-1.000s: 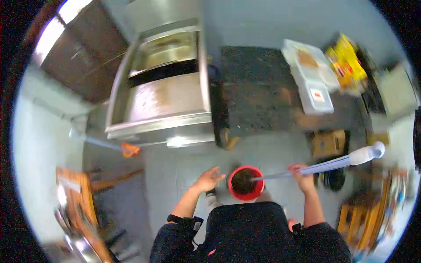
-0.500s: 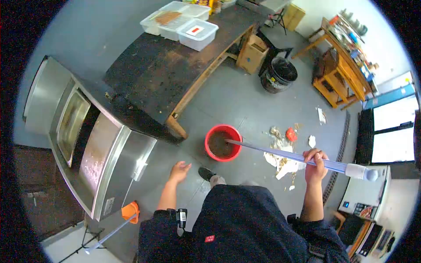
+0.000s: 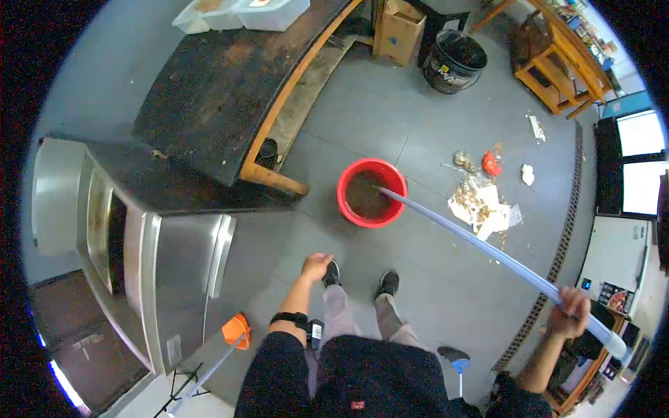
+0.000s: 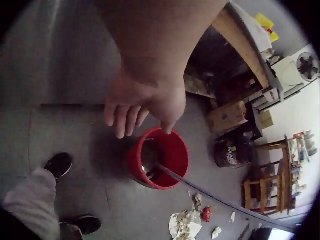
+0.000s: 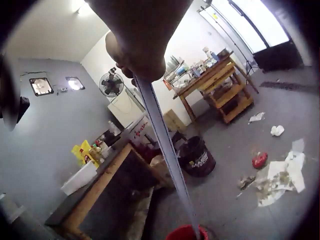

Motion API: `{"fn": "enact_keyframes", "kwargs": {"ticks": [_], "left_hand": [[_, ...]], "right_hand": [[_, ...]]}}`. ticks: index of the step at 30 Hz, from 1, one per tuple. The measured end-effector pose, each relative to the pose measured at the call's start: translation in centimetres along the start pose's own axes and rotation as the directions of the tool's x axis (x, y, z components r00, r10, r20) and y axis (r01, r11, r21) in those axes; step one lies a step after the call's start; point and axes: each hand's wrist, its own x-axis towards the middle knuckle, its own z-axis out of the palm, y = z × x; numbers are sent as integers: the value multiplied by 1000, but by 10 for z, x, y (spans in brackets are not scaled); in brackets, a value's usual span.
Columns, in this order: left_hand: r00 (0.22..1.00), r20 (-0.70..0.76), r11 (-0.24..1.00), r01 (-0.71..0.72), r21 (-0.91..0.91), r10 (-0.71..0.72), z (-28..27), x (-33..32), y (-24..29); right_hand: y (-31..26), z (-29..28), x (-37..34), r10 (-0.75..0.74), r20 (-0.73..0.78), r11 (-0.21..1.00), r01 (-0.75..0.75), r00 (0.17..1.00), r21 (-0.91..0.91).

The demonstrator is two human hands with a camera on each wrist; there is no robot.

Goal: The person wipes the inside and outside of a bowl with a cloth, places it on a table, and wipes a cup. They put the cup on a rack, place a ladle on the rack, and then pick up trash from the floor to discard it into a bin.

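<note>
The tilted pole (image 3: 482, 245) has its lower end inside the red bucket (image 3: 373, 166); the right hand (image 3: 571, 313) grips its upper part, well apart from the bucket. The left hand (image 3: 318, 266) (fingers extended) hangs nearer. Floor (image 3: 446, 292) separates the bucket from table edge (image 3: 268, 129) and scattered waste (image 3: 491, 214).

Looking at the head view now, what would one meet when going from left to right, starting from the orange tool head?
Orange tool head, left hand, red bucket, black bucket, crumpled white piece, right hand.
</note>
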Motion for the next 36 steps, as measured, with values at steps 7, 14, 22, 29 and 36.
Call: {"fn": "enact_keyframes", "kwargs": {"ticks": [7,14,22,29,36], "left_hand": [[996,84,982,-17,186,2,104,188,-105],[983,-33,858,141,-494,-181,131,256,-57],[954,264,531,297,-794,-140,139,258,-65],[846,516,114,531,-840,-134,159,206,-42],[884,459,-312,463,-830,91,134,168,72]], "right_hand": [[-25,0,-15,-3,-90,977,-17,996,-215],[22,116,13,-248,-92,959,230,965,-166],[22,132,20,-269,-165,950,234,949,-205],[33,165,37,-276,-136,959,263,951,-109],[28,172,48,-216,-65,971,208,974,-117]]}}
